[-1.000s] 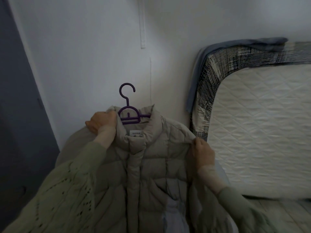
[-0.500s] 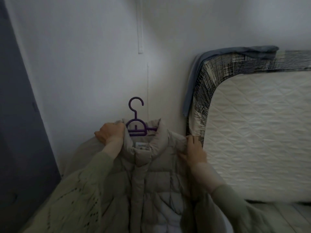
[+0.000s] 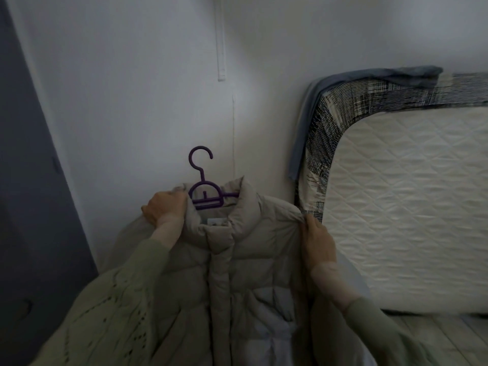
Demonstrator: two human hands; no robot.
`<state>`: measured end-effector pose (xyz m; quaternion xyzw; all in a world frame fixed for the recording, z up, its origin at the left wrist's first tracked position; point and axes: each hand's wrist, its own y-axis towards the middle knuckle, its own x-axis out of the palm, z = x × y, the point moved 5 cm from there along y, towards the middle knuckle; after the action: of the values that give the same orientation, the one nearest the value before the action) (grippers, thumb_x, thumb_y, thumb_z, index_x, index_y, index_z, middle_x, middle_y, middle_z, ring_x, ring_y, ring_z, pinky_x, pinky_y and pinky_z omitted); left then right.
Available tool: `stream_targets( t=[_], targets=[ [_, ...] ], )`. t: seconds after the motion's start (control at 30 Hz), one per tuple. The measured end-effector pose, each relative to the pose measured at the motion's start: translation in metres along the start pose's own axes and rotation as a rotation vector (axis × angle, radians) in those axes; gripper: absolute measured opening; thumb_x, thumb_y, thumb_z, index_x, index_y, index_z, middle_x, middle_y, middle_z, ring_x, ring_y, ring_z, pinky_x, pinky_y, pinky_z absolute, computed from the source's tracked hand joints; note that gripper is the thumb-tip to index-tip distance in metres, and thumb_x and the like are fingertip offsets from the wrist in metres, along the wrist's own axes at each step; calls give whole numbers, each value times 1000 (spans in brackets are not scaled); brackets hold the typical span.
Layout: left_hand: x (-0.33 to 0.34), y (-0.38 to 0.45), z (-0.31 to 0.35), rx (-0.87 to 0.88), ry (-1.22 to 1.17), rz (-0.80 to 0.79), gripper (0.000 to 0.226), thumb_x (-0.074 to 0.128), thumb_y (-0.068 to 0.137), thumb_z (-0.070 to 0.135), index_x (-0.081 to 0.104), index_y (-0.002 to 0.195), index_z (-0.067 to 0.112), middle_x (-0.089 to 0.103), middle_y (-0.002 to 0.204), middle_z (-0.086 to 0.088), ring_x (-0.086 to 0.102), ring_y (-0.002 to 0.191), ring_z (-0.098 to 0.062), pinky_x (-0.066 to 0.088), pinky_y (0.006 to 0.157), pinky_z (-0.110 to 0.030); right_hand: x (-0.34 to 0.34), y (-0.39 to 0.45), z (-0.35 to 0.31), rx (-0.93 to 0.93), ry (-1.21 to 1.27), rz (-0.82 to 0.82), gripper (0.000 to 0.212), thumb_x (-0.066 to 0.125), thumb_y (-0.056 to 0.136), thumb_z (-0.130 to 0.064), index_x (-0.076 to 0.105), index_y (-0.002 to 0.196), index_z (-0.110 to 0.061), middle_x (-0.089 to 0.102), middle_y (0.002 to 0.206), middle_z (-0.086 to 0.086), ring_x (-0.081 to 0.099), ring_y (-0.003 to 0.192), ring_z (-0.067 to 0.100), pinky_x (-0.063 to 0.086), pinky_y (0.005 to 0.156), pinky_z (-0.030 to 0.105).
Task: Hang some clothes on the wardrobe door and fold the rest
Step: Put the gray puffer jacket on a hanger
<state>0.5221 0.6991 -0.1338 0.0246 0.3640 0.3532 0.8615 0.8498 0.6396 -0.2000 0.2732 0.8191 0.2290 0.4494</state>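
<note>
Hands, left hand (image 3: 165,209) and right hand (image 3: 317,237), grip jacket (image 3: 237,260) shoulders on hanger (image 3: 204,191).

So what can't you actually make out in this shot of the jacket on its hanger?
Head view only:
- Purple hanger: its arms are hidden inside the jacket collar.
- Jacket's lower part: cut off by the bottom edge.
- Collar label: too small and dim to read.
- Left hand and right hand fingertips: buried in fabric.
- Wardrobe door: not identifiable.

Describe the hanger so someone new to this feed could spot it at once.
Start at the white wall left of the upright mattress. In front of it, two hands hold up a beige padded jacket by its shoulders. The hanger pokes out of the collar: the only purple thing in view, its open hook catching on nothing.
</note>
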Motion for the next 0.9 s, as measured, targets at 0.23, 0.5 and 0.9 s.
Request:
stream_targets(
  t=[0.23, 0.5, 0.9],
  targets=[
    [2, 10, -24, -66, -124, -42, 45, 46, 94, 33, 67, 107, -3, 63, 112, -27, 58, 104, -40, 45, 93, -40, -32, 40, -19, 10, 218, 60, 39, 38, 95, -41, 51, 80, -7, 61, 83, 25, 59, 81, 38, 32, 63, 37],
    [8, 1, -10, -112, -178, -117, 44, 45, 95, 29, 61, 115, -7, 58, 121, -27, 54, 113, -40, 42, 92, -39, -33, 74, -10, 208, 142, -150, 32, 38, 100, -29, 61, 109, -8, 62, 115, 18, 55, 109, 35, 37, 91, 40],
    [30, -35, 29, 75, -24, -178, 43, 47, 94, 37, 68, 111, 4, 64, 116, -21, 58, 109, -36, 41, 95, -35, -15, 37, -39, -138, -107, -64, 89, 0, 74, -66, 70, 93, -14, 70, 86, 20, 64, 83, 40, 46, 66, 41]
  ],
)
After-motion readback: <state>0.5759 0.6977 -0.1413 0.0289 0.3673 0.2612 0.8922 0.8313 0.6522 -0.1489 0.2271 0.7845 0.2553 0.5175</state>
